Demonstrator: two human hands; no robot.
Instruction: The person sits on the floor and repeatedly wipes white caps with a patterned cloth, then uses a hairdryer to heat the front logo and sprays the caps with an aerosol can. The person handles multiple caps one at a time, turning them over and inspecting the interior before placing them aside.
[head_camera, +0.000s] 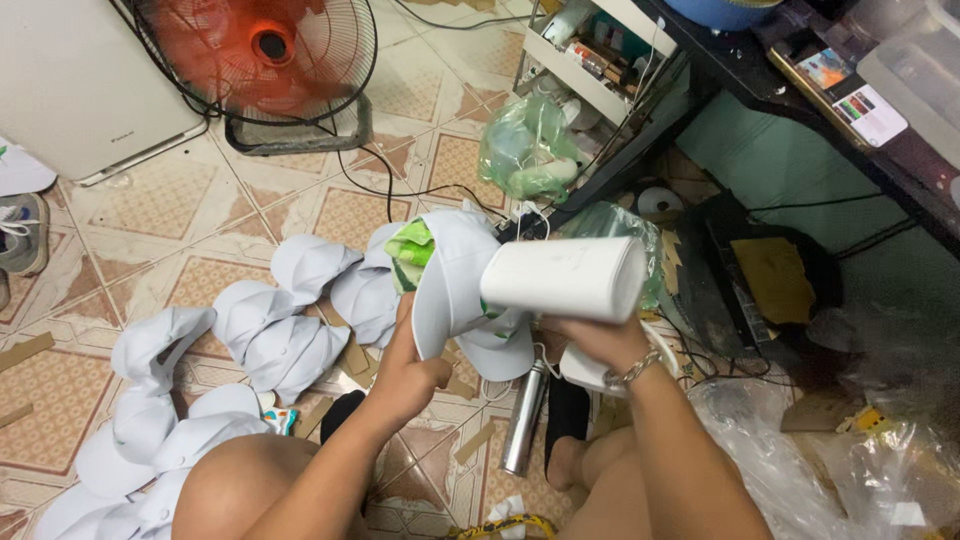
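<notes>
White plastic fills the middle of the view: a handheld steamer (563, 279), its broad head hiding most of the right hand (590, 340) that is wrapped around its handle below, so only knuckles and a metal bracelet show. The left hand (405, 375) is closed on the brim of a white cap (455, 280) held up just beside the steamer's head; the fingers are mostly hidden behind the brim, and a green and white print peeks from the cap's far side (too crumpled to make out). More white caps (280, 320) lie heaped on the tiled floor (100, 210) to the left, some cut off at the bottom edge. A silver bottle (525, 420) lies on the floor between the person's knees. A knotted green plastic bag (528, 150) sits beside a white shelf (590, 70), its contents unclear through the film. Clear plastic bags (830, 460) crumple at lower right. On the dark desk (900, 160) lies a flat card with coloured patches (865, 108). An orange fan (262, 55) stands at top left, its upper part cut off.
</notes>
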